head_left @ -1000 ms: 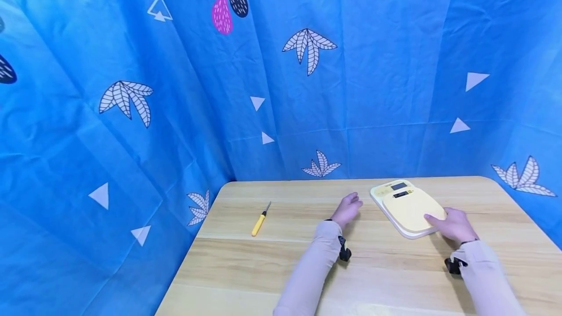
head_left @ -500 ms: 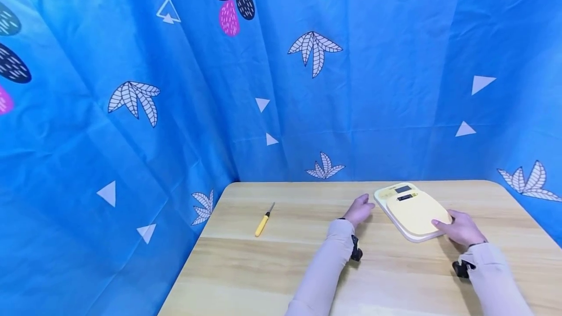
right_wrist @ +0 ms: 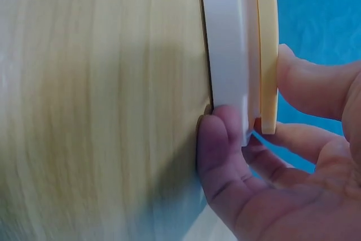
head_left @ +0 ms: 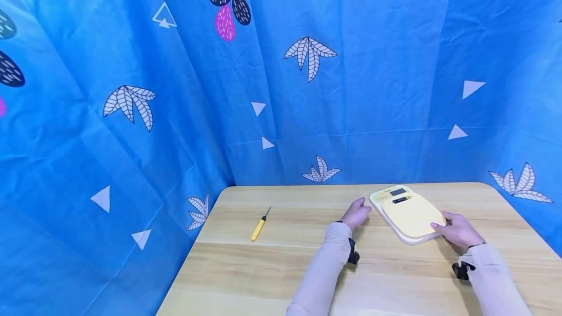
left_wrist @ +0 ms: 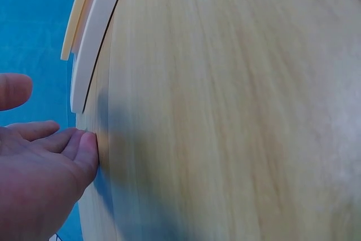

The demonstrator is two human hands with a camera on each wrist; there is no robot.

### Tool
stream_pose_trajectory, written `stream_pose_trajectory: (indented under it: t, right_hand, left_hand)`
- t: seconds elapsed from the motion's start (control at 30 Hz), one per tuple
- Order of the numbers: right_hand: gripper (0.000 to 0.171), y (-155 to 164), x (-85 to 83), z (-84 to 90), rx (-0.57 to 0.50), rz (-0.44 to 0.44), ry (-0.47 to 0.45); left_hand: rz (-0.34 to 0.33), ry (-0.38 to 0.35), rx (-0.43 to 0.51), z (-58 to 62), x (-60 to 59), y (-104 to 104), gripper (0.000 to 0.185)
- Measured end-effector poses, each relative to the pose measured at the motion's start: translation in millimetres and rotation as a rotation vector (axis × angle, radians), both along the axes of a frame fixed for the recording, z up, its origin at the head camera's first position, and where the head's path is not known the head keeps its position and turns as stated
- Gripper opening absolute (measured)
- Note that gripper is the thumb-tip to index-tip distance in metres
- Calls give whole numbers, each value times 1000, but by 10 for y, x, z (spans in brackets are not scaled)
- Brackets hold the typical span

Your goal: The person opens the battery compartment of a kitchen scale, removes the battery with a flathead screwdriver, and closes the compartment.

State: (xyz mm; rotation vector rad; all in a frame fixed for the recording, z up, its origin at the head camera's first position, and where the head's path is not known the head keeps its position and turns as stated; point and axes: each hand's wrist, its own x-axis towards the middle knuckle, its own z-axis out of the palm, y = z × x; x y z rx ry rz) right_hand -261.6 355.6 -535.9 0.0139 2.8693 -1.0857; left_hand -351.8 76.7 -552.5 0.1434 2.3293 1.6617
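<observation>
A yellow kitchen scale lies flat on the right far part of the wooden table, its small display end pointing away toward the curtain. The right hand grips the scale's near right edge: in the right wrist view the thumb sits under the white base and the fingers curl over the yellow plate. The left hand rests on the table just left of the scale, fingers relaxed and holding nothing. A yellow-handled knife lies well apart to the left. A blue patterned curtain hangs behind.
</observation>
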Motion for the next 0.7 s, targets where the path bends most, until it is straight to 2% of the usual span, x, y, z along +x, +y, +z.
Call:
stream_pose_trajectory:
  t: [0.23,0.37,0.57,0.7]
  right_hand:
    - [70,12,39,15,-104,12,-24]
    - [71,40,37,8,-141,6,-55]
    - [71,58,28,-35,-150,41,-20]
    - [69,47,30,-53,-125,57,2]
  left_hand:
    - [-5,3,-26,1,19,26,57]
    - [-5,11,-33,-47,-31,46,57]
    - [-26,12,4,-26,-39,68,55]
    - [-23,4,-12,-13,-37,56,58]
